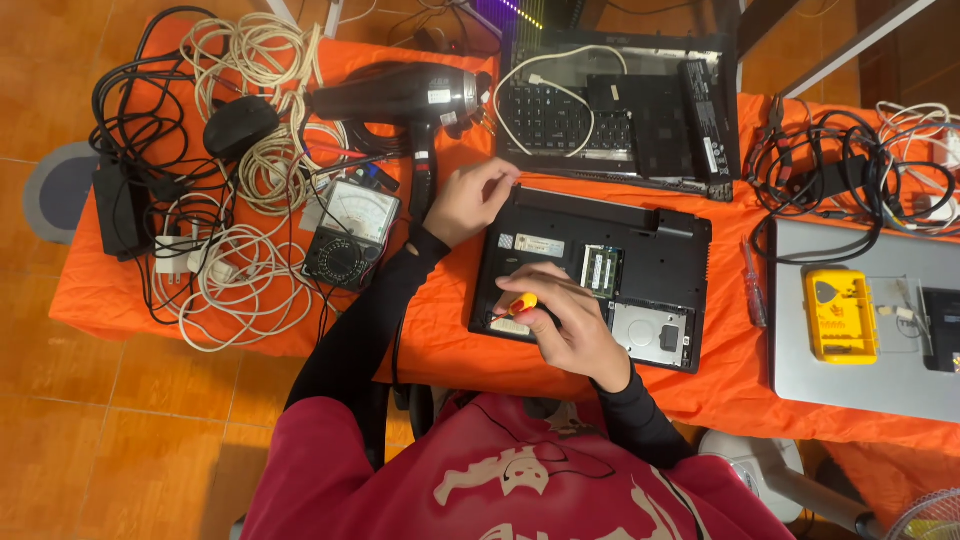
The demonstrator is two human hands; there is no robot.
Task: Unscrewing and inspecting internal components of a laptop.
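Red-shirted, black-sleeved arms reach over the orange table [440, 345]. Right hand [570, 320] closes around a red-and-yellow screwdriver [518, 304], its tip on the upturned black laptop [600, 275]. Left hand [470, 200], fingers curled, steadies the laptop's top-left corner. An analog multimeter [352, 232] and a hair dryer [410, 100] lie left.

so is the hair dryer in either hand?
No: the black hair dryer lies on the orange table while the right hand grips a screwdriver.
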